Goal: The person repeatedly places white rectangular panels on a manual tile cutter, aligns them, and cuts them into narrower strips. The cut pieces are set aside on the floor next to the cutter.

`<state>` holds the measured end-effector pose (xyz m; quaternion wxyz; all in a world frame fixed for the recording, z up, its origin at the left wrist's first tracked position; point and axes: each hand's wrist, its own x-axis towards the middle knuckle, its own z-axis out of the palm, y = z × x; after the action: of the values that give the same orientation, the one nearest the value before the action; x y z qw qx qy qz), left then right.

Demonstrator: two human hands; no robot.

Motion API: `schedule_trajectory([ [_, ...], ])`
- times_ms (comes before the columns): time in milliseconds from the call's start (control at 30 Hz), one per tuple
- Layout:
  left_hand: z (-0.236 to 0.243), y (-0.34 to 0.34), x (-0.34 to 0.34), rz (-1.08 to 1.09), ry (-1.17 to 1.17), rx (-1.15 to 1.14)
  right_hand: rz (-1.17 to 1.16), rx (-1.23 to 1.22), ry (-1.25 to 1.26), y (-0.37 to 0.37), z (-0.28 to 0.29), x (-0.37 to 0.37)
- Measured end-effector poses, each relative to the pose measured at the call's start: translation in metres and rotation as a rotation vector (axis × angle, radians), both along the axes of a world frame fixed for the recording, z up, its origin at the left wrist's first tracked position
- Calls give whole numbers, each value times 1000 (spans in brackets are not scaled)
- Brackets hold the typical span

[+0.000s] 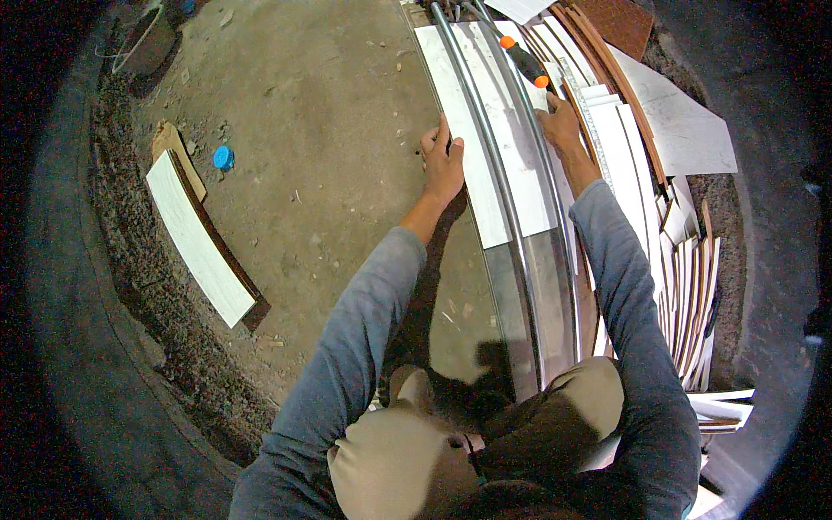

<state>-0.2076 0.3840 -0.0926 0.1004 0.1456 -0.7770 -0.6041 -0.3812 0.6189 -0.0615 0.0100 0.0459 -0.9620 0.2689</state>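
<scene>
A long white tile lies on the grey bed of a rail tile cutter, under its two metal rails. My left hand grips the tile's left edge, index finger stretched along it and the other fingers bent. At the opposite edge, beyond the right rail, my right hand is closed on the tile's side; its fingertips are partly hidden. Just past that hand sits the cutter's black handle with orange ends, which neither hand holds.
White and brown tile strips are stacked along the right, with loose narrow offcuts nearer me. On the dirt floor at left lie a stack of white strips and a blue cap. A bucket stands far left. My knees are close below the cutter.
</scene>
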Motion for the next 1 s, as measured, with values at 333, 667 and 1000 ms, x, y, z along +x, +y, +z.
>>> schedule_trajectory([
  [333,-7,1,-2,20,9,-41,7,-36,-48,-3,17,10],
  [667,-23,2,-6,41,101,-70,26,40,121,2,-8,0],
  [1000,-18,0,-4,-3,81,-36,2,89,50,-5,1,7],
])
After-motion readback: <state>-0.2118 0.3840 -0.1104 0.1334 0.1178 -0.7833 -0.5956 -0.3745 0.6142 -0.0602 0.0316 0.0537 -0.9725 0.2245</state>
